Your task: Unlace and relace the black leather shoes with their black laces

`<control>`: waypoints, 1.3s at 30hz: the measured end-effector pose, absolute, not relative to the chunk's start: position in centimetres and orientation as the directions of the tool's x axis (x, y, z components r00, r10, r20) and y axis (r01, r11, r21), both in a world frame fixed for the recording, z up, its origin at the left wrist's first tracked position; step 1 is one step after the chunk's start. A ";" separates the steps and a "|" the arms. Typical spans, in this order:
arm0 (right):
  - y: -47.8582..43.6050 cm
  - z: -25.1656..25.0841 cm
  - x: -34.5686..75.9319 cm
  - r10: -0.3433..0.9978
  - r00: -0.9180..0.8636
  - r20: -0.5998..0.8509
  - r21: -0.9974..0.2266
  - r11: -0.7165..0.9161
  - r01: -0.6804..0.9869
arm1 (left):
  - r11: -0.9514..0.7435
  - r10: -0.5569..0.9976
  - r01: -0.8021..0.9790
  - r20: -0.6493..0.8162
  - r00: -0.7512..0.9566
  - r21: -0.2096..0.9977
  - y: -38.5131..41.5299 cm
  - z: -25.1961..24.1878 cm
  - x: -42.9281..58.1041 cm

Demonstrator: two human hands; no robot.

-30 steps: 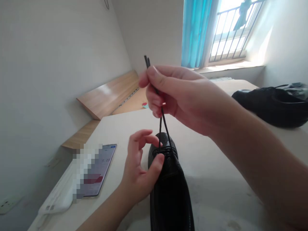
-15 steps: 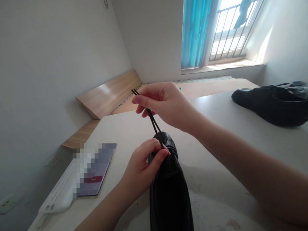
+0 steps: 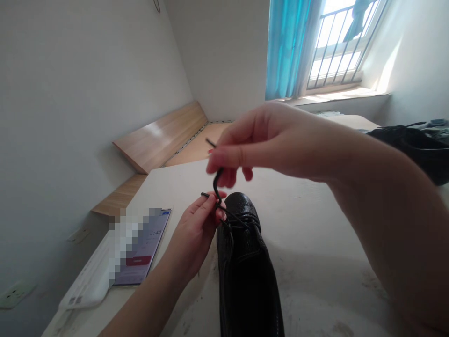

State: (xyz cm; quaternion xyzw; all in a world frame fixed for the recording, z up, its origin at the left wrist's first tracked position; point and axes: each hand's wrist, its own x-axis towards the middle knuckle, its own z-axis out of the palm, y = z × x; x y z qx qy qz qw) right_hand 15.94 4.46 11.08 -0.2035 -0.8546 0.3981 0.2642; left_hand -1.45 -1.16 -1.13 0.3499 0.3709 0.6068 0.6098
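Desk: What do you record as changed over the last half second?

Operator: From my remote station I note that the right hand (image 3: 268,145) earlier pinched both ends of the lace (image 3: 216,186) together; it now has only one. The left hand (image 3: 194,229) has come off the top of the black shoe (image 3: 248,248) and is now just left of its toe.

Desk: And the shoe?

Operator: Same place as far as I can see — on the white table (image 3: 308,234), toe pointing away from me, opening nearest.

Desk: State of the fingers?

Operator: Right: thumb and forefinger closed on the lace, its tip jutting out past them; the lower fingers curl loosely. From that grip the lace bends down to the left hand. Left: thumb pressed against the fingers, gripping lace, with a short end sticking out on the far side. Two strands run from there to the shoe — I cannot tell exactly how they cross at the fingertips.
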 end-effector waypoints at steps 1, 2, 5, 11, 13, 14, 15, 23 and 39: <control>4.0 11.3 16.3 0.460 -0.870 0.178 -0.779 0.606 0.161 | 0.016 1.000 -0.492 -0.026 -0.014 0.870 -1.2 -1.1 -1.5; 3.6 11.5 16.6 0.375 -0.926 0.046 -0.753 0.622 0.214 | 0.017 0.999 -0.499 -0.029 -0.016 0.867 -1.2 -1.1 -1.6; 3.3 11.7 17.1 0.273 -0.917 -0.291 -0.630 0.666 0.399 | 0.027 0.999 -0.506 -0.039 -0.014 0.862 -1.4 -1.0 -1.7; 5.2 10.8 16.6 0.417 -0.854 -0.310 -0.532 0.668 0.520 | -0.068 0.997 -0.492 0.077 -0.002 0.868 -1.5 -0.8 -1.5; 5.8 10.0 16.2 0.508 -0.807 -0.302 -0.435 0.680 0.590 | -0.117 0.991 -0.473 0.131 -0.003 0.873 -1.5 -0.9 -1.6; 5.9 9.7 15.9 0.525 -0.789 -0.318 -0.398 0.682 0.614 | -0.142 0.987 -0.458 0.159 -0.002 0.878 -1.5 -1.0 -1.7; 6.0 9.3 15.6 0.514 -0.786 -0.345 -0.382 0.688 0.617 | -0.165 0.983 -0.442 0.184 0.000 0.882 -1.6 -1.0 -1.7; 7.0 7.7 14.0 0.314 -0.840 -0.442 -0.524 0.670 0.526 | -0.276 0.951 -0.303 0.305 0.051 0.912 -1.6 -1.6 -2.4; 7.4 7.4 14.3 0.295 -0.871 -0.393 -0.660 0.569 0.491 | -0.690 0.715 0.330 0.678 0.174 0.644 -2.0 -0.4 -2.9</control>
